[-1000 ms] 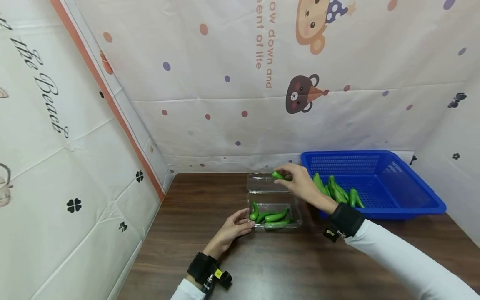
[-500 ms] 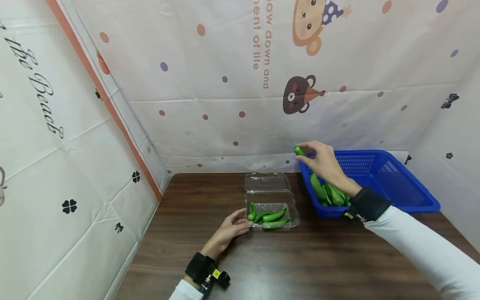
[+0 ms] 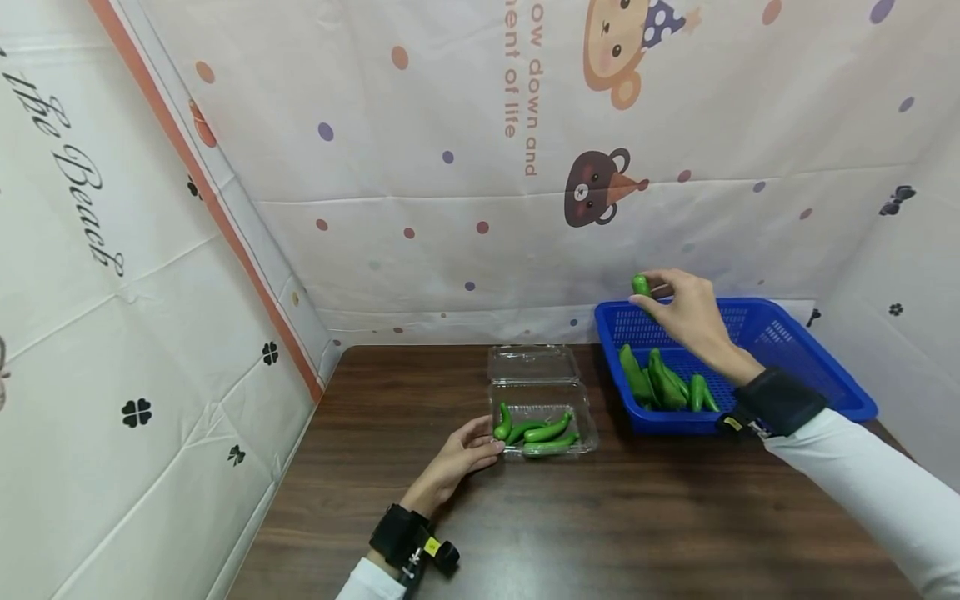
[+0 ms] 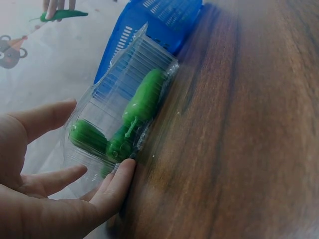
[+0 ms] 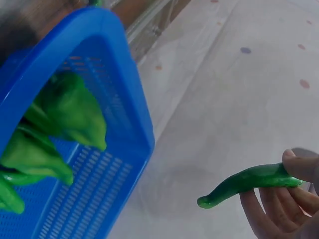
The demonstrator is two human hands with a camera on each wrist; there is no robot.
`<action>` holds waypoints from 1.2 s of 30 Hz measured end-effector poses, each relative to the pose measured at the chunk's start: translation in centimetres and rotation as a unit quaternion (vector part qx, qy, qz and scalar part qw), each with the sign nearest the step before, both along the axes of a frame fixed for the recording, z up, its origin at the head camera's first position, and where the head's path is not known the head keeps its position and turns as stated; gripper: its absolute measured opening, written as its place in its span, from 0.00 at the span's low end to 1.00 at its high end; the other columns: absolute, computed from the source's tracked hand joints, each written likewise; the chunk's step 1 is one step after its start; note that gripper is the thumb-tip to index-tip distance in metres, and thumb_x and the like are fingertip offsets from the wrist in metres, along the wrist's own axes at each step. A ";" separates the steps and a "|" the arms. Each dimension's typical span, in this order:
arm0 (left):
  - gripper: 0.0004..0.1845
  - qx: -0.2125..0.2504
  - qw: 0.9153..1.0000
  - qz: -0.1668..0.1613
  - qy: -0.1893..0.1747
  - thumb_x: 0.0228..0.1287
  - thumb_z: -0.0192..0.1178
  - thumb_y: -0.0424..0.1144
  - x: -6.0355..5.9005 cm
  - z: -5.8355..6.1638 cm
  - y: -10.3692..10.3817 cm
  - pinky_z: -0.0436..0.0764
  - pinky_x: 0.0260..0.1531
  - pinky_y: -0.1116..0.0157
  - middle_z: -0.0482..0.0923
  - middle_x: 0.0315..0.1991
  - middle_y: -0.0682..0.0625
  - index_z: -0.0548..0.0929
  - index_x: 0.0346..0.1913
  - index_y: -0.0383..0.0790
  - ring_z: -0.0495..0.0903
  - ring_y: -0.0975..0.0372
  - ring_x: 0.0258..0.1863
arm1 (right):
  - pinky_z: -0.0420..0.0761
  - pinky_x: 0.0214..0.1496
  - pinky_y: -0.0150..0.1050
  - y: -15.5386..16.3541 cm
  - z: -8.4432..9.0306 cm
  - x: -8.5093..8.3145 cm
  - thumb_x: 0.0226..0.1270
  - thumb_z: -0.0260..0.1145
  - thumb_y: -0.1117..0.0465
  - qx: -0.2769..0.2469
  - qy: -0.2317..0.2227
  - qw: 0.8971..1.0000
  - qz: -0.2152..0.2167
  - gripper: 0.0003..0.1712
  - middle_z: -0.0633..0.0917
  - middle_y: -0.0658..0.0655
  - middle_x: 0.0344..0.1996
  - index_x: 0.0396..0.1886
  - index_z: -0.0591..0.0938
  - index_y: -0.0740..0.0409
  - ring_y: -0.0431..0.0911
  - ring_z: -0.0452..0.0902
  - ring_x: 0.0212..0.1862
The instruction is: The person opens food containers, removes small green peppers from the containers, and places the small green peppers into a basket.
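Observation:
My right hand pinches a green chili pepper between thumb and fingers, above the left part of a blue plastic basket. In the right wrist view the pepper is slightly curved and lies across the fingers. Several thicker green peppers lie in the basket's left end. On the table to its left stands a clear plastic clamshell box, lid folded back, with several slim green peppers in its tray. My left hand rests its extended fingers against the box's left side and near corner.
The brown wooden table runs up to a white printed cloth at the back. More cloth hangs at the left and right sides. The basket's raised rim stands close to the right of the box.
My right hand has moved right with the chili pepper, from over the box's lid to above the basket. The left hand stays at the box, and the view shifts slightly.

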State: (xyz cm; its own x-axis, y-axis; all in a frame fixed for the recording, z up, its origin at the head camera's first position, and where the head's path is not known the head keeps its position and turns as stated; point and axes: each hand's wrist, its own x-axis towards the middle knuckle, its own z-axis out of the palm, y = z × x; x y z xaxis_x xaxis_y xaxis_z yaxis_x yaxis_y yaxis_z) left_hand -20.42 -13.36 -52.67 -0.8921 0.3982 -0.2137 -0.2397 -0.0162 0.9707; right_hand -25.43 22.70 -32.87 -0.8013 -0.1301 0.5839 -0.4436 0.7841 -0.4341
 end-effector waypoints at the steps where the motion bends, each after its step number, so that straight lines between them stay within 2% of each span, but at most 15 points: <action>1: 0.40 0.000 1.000 0.000 0.001 0.72 0.64 0.38 0.0 0.0 0.0 0.80 0.66 0.55 0.60 0.75 0.31 0.57 0.80 0.34 0.72 0.50 0.68 | 0.86 0.44 0.60 0.2 0.0 -0.1 0.69 0.71 0.65 0.002 0.000 1.000 -0.005 0.21 0.85 0.75 0.45 0.58 0.81 0.72 0.68 0.84 0.45; 10: 0.40 0.005 1.000 0.002 0.006 0.71 0.64 0.37 -0.1 0.1 -0.1 0.80 0.66 0.55 0.59 0.76 0.31 0.57 0.80 0.34 0.73 0.52 0.67 | 0.84 0.44 0.65 3.0 -1.2 -0.8 0.73 0.67 0.64 0.022 -0.020 0.999 -0.024 0.19 0.85 0.77 0.43 0.56 0.82 0.74 0.69 0.84 0.43; 21: 0.40 0.008 1.000 0.001 0.002 0.71 0.64 0.37 0.0 -0.2 0.0 0.80 0.66 0.55 0.60 0.75 0.31 0.57 0.80 0.33 0.75 0.54 0.65 | 0.85 0.38 0.60 4.5 -2.6 -0.6 0.71 0.70 0.62 0.042 -0.042 0.998 -0.029 0.20 0.87 0.75 0.37 0.53 0.83 0.74 0.62 0.84 0.35; 25: 0.40 0.006 1.000 -0.002 0.003 0.71 0.64 0.37 0.0 0.0 0.1 0.80 0.67 0.54 0.59 0.76 0.31 0.57 0.80 0.33 0.74 0.52 0.67 | 0.83 0.32 0.51 4.7 -3.3 -0.3 0.70 0.70 0.61 0.061 -0.066 0.996 -0.018 0.17 0.87 0.69 0.30 0.48 0.85 0.74 0.55 0.81 0.28; 28: 0.41 0.004 1.000 -0.003 0.004 0.71 0.65 0.38 0.0 0.1 0.1 0.80 0.67 0.54 0.59 0.76 0.30 0.56 0.80 0.33 0.73 0.51 0.68 | 0.74 0.28 0.40 4.8 -3.8 -0.1 0.70 0.70 0.62 0.075 -0.083 0.994 -0.015 0.15 0.85 0.63 0.24 0.45 0.85 0.74 0.47 0.75 0.22; 30: 0.41 0.003 1.000 -0.002 0.003 0.71 0.65 0.38 0.0 0.1 0.1 0.80 0.67 0.54 0.59 0.76 0.31 0.56 0.80 0.33 0.72 0.50 0.68 | 0.74 0.28 0.40 4.9 -4.2 -0.1 0.70 0.70 0.63 0.075 -0.090 0.993 -0.014 0.17 0.85 0.65 0.25 0.48 0.84 0.75 0.47 0.75 0.22; 34: 0.40 0.002 1.000 0.000 0.005 0.71 0.65 0.38 0.1 0.1 0.1 0.80 0.67 0.54 0.59 0.76 0.31 0.57 0.80 0.33 0.71 0.49 0.69 | 0.80 0.29 0.45 5.0 -4.9 -0.2 0.69 0.71 0.63 0.075 -0.103 0.992 -0.018 0.24 0.87 0.69 0.30 0.56 0.80 0.78 0.51 0.81 0.26; 36: 0.40 0.002 1.000 -0.001 0.005 0.71 0.65 0.38 0.1 0.0 0.0 0.79 0.67 0.53 0.59 0.76 0.31 0.57 0.80 0.33 0.70 0.47 0.70 | 0.78 0.28 0.43 5.1 -5.2 -0.2 0.69 0.71 0.63 0.077 -0.120 0.990 -0.020 0.25 0.87 0.69 0.29 0.57 0.79 0.78 0.51 0.80 0.25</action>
